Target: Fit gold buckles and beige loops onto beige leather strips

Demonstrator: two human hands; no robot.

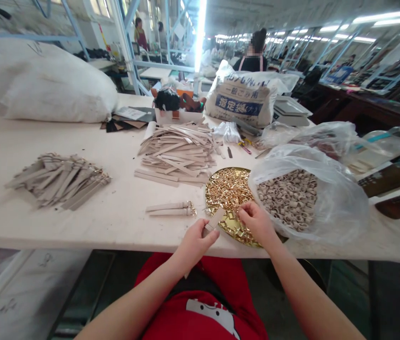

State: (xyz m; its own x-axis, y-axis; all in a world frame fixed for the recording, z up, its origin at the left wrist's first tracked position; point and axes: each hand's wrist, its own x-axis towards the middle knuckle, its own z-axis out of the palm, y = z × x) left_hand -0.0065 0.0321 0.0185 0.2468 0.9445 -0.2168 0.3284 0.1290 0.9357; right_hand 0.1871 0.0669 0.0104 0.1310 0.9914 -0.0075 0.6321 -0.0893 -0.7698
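Note:
My left hand (196, 244) grips a narrow beige leather strap (214, 219) near the table's front edge, its end rising toward the tray. My right hand (255, 222) hangs over a round gold tray (210, 198), fingertips pinched on a small gold metal fitting (238, 208). A heap of gold fittings (228, 189) fills much of the tray. Two beige straps with gold buckles (169, 209) lie left of it. Beyond them is a loose pile of beige strips (177, 153). A clear plastic bag of beige rings (288, 198) sits right of my right hand.
A bundle of strips (58, 180) lies on the white table (115, 226) at left. Large white sacks (37, 80), a printed paper sack (240, 100), a scale (290, 112) and more plastic bags stand behind. A co-worker (251, 59) is beyond them, among long factory rows.

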